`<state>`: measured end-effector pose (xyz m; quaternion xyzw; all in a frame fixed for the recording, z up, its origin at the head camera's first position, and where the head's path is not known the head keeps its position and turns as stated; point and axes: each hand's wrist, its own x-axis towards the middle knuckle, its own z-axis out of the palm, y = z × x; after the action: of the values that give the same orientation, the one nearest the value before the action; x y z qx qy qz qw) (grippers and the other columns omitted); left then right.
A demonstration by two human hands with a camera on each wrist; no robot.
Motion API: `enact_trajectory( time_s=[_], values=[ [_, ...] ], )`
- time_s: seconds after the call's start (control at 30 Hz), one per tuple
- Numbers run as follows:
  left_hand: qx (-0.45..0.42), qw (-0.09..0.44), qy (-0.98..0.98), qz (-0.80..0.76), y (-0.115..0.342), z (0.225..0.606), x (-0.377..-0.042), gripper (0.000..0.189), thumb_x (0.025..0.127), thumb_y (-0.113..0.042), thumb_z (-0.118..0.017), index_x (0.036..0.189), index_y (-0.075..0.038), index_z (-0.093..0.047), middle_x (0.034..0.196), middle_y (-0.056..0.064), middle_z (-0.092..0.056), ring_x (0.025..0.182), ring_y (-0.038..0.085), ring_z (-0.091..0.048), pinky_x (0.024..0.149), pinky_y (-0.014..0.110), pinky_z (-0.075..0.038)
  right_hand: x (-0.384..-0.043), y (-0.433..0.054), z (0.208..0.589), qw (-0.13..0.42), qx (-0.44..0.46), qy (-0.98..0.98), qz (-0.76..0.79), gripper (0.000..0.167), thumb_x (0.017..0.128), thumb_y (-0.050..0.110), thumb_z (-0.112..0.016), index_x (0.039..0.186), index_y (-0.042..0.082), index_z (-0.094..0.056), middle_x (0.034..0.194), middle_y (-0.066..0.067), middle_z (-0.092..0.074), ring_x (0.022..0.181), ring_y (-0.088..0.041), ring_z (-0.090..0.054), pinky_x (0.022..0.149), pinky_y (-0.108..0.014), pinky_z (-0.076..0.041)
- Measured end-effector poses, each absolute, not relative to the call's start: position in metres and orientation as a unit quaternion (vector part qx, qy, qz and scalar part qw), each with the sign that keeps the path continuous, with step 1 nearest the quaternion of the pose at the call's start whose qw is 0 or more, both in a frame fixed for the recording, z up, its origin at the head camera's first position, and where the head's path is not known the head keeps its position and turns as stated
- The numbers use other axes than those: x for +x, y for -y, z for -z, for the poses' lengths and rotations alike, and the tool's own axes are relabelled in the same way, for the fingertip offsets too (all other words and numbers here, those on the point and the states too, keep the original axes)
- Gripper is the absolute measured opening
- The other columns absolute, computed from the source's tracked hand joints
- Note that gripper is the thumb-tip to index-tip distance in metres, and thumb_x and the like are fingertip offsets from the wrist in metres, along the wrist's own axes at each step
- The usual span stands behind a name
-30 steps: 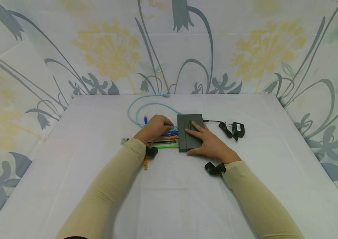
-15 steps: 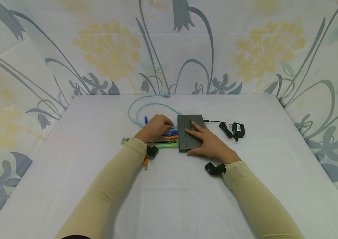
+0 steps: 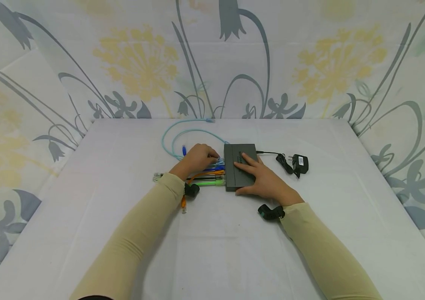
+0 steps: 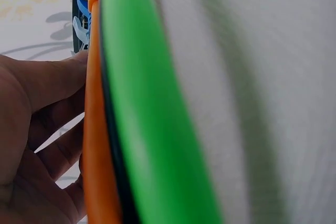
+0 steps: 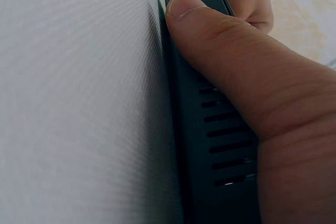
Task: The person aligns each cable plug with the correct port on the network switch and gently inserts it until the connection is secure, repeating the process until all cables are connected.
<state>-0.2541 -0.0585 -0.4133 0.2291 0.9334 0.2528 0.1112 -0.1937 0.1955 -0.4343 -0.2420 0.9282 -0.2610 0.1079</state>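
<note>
A dark grey network switch [image 3: 231, 179] lies flat, cables running from its left side. My left hand [image 3: 197, 158] pinches a network cable [image 3: 220, 161] at the ports, mostly hidden behind the fingers. Nearer me, blue [image 3: 212, 168], orange [image 3: 201, 174] and green [image 3: 208, 183] cables lead to the same side. In the left wrist view, a light blue plug [image 4: 80, 30] shows just beyond the thumb. My right hand [image 3: 266, 179] grips the switch, fingers spread over its top. Its thumb [image 5: 220, 40] presses the vented side in the right wrist view.
A power adapter [image 3: 300, 164] with a bundled cord [image 3: 284, 163] is connected at the switch's right. Behind my left hand a light blue cable [image 3: 165, 137] loops toward the back edge. An orange plug [image 3: 184, 205] points toward me on the white cloth [image 3: 235, 250].
</note>
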Motion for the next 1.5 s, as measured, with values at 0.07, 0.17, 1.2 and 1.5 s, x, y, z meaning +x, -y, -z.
enact_trajectory(
  time_s=[0.07, 0.17, 1.2, 1.5],
  values=[
    [0.228, 0.112, -0.933, -0.254, 0.0583, 0.4130, -0.2536, 0.026, 0.098, -0.021, -0.058, 0.118, -0.010, -0.071, 0.118, 0.006, -0.070, 0.111, 0.023, -0.063, 0.095, 0.037, -0.052, -0.1933, -0.1951, 0.4336, 0.108, -0.242, -0.929, 0.259, 0.093, 0.072, 0.064, -0.074, 0.151, 0.038, -0.032, 0.165, 0.004, -0.006, 0.146, -0.049, 0.001, 0.110, -0.068, -0.025],
    [0.227, 0.113, -0.934, -0.254, 0.0579, 0.4132, -0.2531, 0.027, 0.099, -0.021, -0.057, 0.119, -0.011, -0.070, 0.118, 0.005, -0.070, 0.111, 0.022, -0.063, 0.094, 0.036, -0.052, -0.1928, -0.1951, 0.4331, 0.108, -0.242, -0.929, 0.257, 0.093, 0.072, 0.064, -0.075, 0.151, 0.037, -0.033, 0.165, 0.004, -0.006, 0.146, -0.050, 0.001, 0.110, -0.068, -0.025],
    [0.233, 0.096, -0.935, -0.249, 0.0542, 0.4145, -0.2524, 0.025, 0.099, -0.019, -0.057, 0.117, -0.009, -0.070, 0.116, 0.007, -0.069, 0.107, 0.021, -0.064, 0.092, 0.036, -0.053, -0.1937, -0.1956, 0.4347, 0.103, -0.248, -0.927, 0.261, 0.093, 0.072, 0.064, -0.074, 0.151, 0.036, -0.033, 0.165, 0.002, -0.006, 0.146, -0.050, 0.002, 0.109, -0.069, -0.026],
    [0.227, 0.108, -0.937, -0.242, 0.0527, 0.4120, -0.2528, 0.027, 0.099, -0.020, -0.057, 0.121, -0.008, -0.069, 0.119, 0.007, -0.068, 0.109, 0.022, -0.063, 0.093, 0.035, -0.052, -0.1934, -0.1948, 0.4350, 0.104, -0.247, -0.928, 0.260, 0.093, 0.072, 0.064, -0.074, 0.151, 0.036, -0.032, 0.165, 0.003, -0.006, 0.146, -0.050, 0.003, 0.109, -0.069, -0.026]
  ],
)
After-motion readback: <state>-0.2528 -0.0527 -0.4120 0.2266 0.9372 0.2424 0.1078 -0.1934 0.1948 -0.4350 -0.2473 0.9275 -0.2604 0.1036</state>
